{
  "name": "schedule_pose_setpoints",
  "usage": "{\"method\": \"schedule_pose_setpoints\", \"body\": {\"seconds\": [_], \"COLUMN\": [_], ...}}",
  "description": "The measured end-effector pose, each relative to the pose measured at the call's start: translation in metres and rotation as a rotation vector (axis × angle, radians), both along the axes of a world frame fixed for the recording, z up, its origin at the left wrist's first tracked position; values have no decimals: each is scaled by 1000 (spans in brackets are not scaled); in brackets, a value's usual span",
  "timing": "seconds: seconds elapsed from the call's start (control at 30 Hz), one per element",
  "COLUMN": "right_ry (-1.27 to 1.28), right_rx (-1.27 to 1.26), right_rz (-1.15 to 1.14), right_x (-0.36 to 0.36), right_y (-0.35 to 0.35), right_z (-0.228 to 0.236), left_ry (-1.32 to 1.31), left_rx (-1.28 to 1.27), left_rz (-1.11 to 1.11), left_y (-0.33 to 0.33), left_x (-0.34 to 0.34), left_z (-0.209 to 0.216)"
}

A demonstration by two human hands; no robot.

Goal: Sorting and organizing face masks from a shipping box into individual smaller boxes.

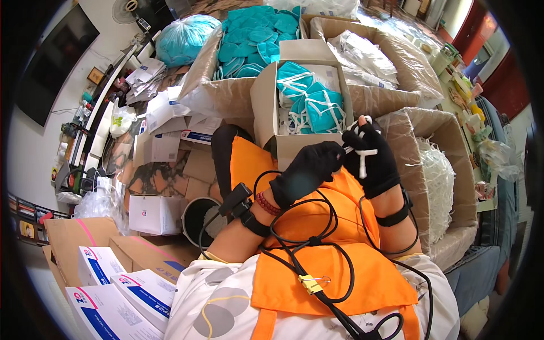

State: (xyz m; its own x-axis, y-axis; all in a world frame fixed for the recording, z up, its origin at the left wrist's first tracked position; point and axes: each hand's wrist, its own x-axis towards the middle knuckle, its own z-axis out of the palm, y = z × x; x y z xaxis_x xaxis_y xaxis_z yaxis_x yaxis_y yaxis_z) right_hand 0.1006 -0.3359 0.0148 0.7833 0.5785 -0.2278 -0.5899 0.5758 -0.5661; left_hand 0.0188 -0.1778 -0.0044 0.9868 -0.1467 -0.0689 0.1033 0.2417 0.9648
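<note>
My left hand (309, 171), in a black glove with bare fingertips, is closed in a pinch on a thin white elastic strap (365, 153). My right hand (371, 161), gloved alike, is curled round the same strap, and a short end hangs over its knuckles. Both hands are close together above my orange apron (334, 226). Just beyond them stands an open carton (309, 143) holding teal face masks (324, 109) with white straps. Whether the strap joins to anything else is hidden by my fingers.
Behind stands a large lined carton of teal mask pieces (258, 42), beside one of white packets (371, 59). At right is a carton of white straps (437, 187). A dark bin (192, 224) and white box (154, 215) stand left. Black cables (294, 249) cross my lap.
</note>
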Motion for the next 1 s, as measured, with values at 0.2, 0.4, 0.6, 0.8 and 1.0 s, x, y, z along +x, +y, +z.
{"method": "schedule_pose_setpoints", "body": {"seconds": [0.2, 0.4, 0.6, 0.8, 1.0], "right_ry": [-135, -313, -1411, -616, -973], "right_rx": [157, -360, -1199, -173, -663], "right_rz": [-24, -420, -555, -107, -143], "right_x": [50, 94, 99, 43, 4], "right_y": [-18, -82, -118, -25, 2], "right_z": [-17, -28, -7, -11, -6], "left_ry": [-517, -906, -522, 114, 7], "left_rx": [614, 1251, 486, -318, -184], "left_rz": [237, 227, 52, -67, -26], "left_y": [-12, 10, 8, 9, 0], "left_x": [4, -7, 11, 7, 7], "left_z": [-7, 7, 1, -5, -4]}}
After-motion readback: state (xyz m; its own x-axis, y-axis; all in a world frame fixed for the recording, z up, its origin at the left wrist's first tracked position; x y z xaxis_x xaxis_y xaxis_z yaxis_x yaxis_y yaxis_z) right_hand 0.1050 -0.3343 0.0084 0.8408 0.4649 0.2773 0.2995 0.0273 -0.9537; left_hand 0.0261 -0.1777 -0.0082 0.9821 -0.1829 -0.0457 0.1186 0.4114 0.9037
